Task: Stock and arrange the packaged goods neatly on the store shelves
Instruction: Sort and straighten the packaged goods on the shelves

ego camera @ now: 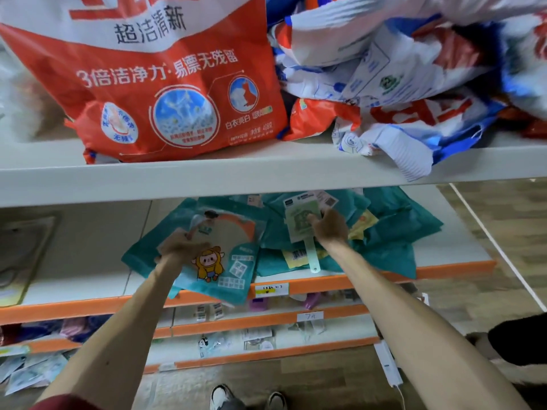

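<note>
On the middle shelf (88, 255) lies a heap of teal packages. My left hand (177, 250) grips the left edge of a teal package with a cartoon girl (225, 261), which overhangs the shelf's orange front edge. My right hand (328, 226) holds a pale green flat fan-shaped item with a handle (299, 226), on top of the teal pile (390, 229). A yellow-labelled packet (296, 255) lies under the fan's handle.
The top shelf (207, 176) carries an upright red detergent bag (165, 84) and a jumbled heap of red, white and blue bags (414, 84) hanging over its edge. A grey package (20, 253) lies at the left. Lower shelves hold small packets; packets litter the floor.
</note>
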